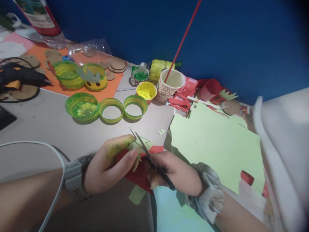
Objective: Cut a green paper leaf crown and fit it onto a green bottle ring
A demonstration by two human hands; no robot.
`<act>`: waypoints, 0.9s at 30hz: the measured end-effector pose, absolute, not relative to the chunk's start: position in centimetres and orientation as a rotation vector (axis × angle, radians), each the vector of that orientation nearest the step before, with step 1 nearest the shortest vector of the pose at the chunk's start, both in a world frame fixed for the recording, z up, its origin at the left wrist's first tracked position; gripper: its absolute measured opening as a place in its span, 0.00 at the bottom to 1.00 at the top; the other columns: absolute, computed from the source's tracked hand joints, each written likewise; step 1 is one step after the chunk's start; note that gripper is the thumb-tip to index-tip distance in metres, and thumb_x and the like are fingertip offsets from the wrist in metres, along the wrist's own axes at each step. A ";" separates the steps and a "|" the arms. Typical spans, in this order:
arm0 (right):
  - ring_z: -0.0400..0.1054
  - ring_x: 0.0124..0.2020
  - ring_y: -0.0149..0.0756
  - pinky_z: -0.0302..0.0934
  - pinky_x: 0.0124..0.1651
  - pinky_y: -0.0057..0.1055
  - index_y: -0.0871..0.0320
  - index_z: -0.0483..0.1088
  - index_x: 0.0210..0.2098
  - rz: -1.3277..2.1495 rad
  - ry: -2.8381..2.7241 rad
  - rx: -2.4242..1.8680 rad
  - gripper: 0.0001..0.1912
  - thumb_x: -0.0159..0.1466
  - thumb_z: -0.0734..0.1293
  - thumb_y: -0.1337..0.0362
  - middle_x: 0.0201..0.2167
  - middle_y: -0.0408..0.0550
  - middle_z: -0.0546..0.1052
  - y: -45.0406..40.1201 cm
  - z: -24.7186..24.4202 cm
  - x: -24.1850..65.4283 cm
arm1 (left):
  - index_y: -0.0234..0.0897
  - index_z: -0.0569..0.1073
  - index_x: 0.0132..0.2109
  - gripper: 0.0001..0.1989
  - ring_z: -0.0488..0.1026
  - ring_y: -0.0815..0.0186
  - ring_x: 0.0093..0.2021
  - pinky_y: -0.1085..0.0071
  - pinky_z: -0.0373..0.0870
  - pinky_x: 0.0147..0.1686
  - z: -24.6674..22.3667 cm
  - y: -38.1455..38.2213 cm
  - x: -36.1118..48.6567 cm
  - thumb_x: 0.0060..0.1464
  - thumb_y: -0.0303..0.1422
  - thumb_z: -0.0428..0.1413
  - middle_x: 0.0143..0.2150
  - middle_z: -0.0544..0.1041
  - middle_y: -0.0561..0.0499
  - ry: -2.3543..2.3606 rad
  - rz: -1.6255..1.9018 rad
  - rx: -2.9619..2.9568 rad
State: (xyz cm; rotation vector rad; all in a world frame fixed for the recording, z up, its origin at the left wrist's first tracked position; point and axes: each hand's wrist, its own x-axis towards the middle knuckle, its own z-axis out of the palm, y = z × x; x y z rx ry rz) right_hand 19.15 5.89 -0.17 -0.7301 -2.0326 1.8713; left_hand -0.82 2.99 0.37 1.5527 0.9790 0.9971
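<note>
Between the thumb and fingers of my left hand (113, 161) is a small piece of pale green paper (142, 142) with dark drawn lines. Green and yellow smears mark that hand's index finger. My right hand (166, 170) grips black-handled scissors (147, 149), whose blades point up and left across the pale green piece, slightly apart. Under both hands lies red paper (136, 177). A small green scrap (137, 194) rests just below it, and tiny pale clippings (162, 131) lie on the table above my right hand.
Green-yellow painted rings (111, 110) stand ahead of my left hand. Behind are a yellow paint cup (146, 91), a paper cup (169, 85) holding a red stick, and a glue gun (20, 75). Large pale green paper (217, 138) spreads at right. A white cable (56, 151) crosses my left forearm.
</note>
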 end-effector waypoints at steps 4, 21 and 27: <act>0.62 0.30 0.32 0.65 0.39 0.29 0.61 0.68 0.34 1.882 -2.021 -0.719 0.20 0.61 0.67 0.47 0.29 0.45 0.68 5.8 -0.1 19.1 | 0.37 0.63 0.25 0.16 0.60 0.74 0.22 0.77 0.59 0.23 0.1 2.9 -0.8 0.63 0.28 0.46 0.22 0.64 0.58 0.931 1.033 1.536; 0.67 0.38 0.38 0.64 0.48 0.33 0.62 0.71 0.48 1.871 -2.029 -0.723 0.25 0.62 0.65 0.47 0.44 0.53 0.73 5.8 0.0 19.2 | 0.37 0.64 0.27 0.15 0.60 0.76 0.22 0.81 0.59 0.23 0.0 2.6 -0.9 0.63 0.25 0.47 0.22 0.64 0.59 0.909 1.038 1.490; 0.67 0.39 0.38 0.64 0.46 0.32 0.63 0.72 0.46 1.879 -2.035 -0.766 0.24 0.61 0.66 0.48 0.46 0.54 0.73 5.6 -0.1 19.3 | 0.37 0.65 0.27 0.15 0.61 0.76 0.22 0.80 0.60 0.23 -0.3 2.8 -1.0 0.63 0.26 0.46 0.23 0.65 0.58 0.889 1.026 1.504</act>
